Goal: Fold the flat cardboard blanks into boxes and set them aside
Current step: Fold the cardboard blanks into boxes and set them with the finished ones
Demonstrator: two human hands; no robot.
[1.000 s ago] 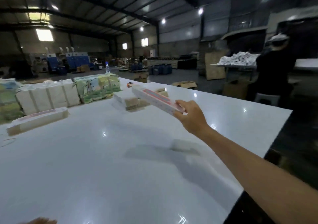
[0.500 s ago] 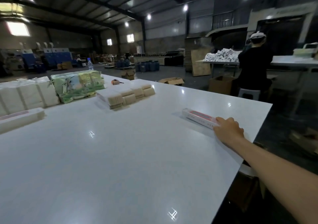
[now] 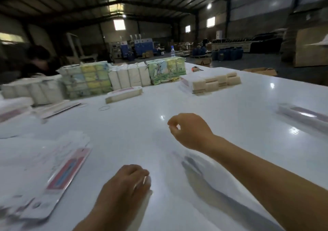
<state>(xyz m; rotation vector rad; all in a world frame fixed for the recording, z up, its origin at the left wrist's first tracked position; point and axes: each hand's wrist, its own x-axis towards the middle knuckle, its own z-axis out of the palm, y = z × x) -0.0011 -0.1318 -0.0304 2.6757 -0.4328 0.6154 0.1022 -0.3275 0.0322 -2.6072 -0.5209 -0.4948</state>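
A folded white-and-pink box point(image 3: 304, 115) lies alone at the right side of the white table point(image 3: 177, 106). My right hand point(image 3: 189, 131) hovers over the table's middle, fingers loosely curled, holding nothing. My left hand point(image 3: 124, 186) rests near the front edge with its fingers curled under, nothing in it. Flat white blanks with pink printing point(image 3: 58, 175) lie in a loose pile at the front left, beside my left hand. Another folded box point(image 3: 124, 94) lies further back near the middle.
Bundles of white and printed blanks point(image 3: 122, 76) line the far side, with a stack of banded blanks point(image 3: 211, 83) to the right. A rubber band point(image 3: 104, 108) lies on the table. A person point(image 3: 37, 62) sits at the far left.
My right hand let go of the folded box at the table's right side and drew back to the middle. The view swung left, bringing my left hand and the flat blanks into sight.
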